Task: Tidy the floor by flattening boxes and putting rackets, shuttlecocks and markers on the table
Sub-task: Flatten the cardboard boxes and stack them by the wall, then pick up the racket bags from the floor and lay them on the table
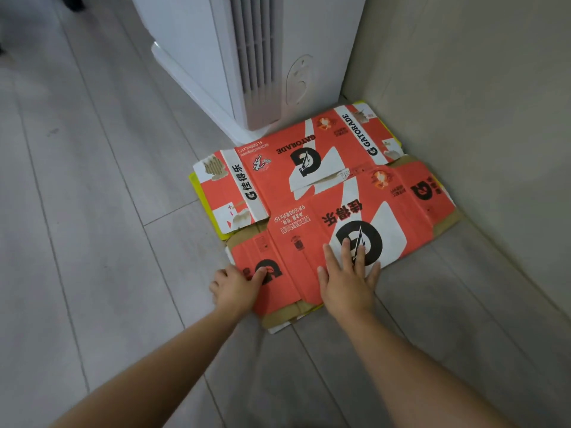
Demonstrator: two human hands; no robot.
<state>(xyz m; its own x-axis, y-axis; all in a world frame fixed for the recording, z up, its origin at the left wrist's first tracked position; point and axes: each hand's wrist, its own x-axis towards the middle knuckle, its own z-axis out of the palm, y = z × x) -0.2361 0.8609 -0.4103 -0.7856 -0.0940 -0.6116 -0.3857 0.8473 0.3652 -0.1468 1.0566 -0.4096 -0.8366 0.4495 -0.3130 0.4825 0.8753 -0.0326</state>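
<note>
A flattened orange Gatorade box (386, 193) lies on the grey floor in the corner, over another flattened orange box (278, 156) and a yellow sheet of card that peeks out at the left edge. My right hand (347, 279) presses flat on the near panel with its fingers spread over the black logo. At the near left flap my left hand (236, 287) rests on the card, fingers straight along its edge. No rackets, shuttlecocks or markers are in view.
A white standing air conditioner (247, 57) rises just behind the boxes. A beige wall (479, 103) closes off the right side. Grey plank floor (92, 211) stretches to the left and toward me.
</note>
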